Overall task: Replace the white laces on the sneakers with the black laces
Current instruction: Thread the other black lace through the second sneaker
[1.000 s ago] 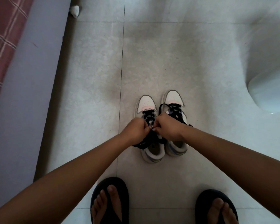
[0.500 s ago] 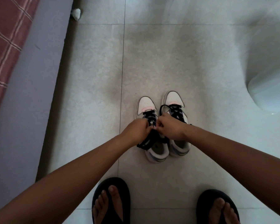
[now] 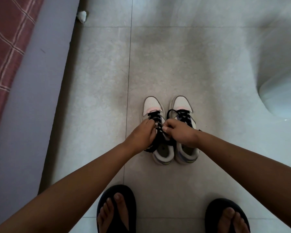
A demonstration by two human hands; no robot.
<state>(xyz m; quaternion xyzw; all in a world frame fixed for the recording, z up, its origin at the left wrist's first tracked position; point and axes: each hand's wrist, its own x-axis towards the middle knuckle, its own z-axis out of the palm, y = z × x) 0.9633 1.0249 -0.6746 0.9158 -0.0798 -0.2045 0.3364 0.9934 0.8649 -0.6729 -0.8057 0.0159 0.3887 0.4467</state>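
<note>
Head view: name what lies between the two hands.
Between the left hand and right hand, the head view shows the left sneaker's black lace crossings.

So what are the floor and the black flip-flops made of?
The floor looks like glazed ceramic or stone tile: pale, speckled, with straight grout lines and a soft sheen. The black flip-flops look like matte rubber or foam, going by their smooth, dull, thick-looking soles, though I can't be sure.

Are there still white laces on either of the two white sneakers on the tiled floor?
No, both the left sneaker and the right sneaker show only black laces across their fronts.
</note>
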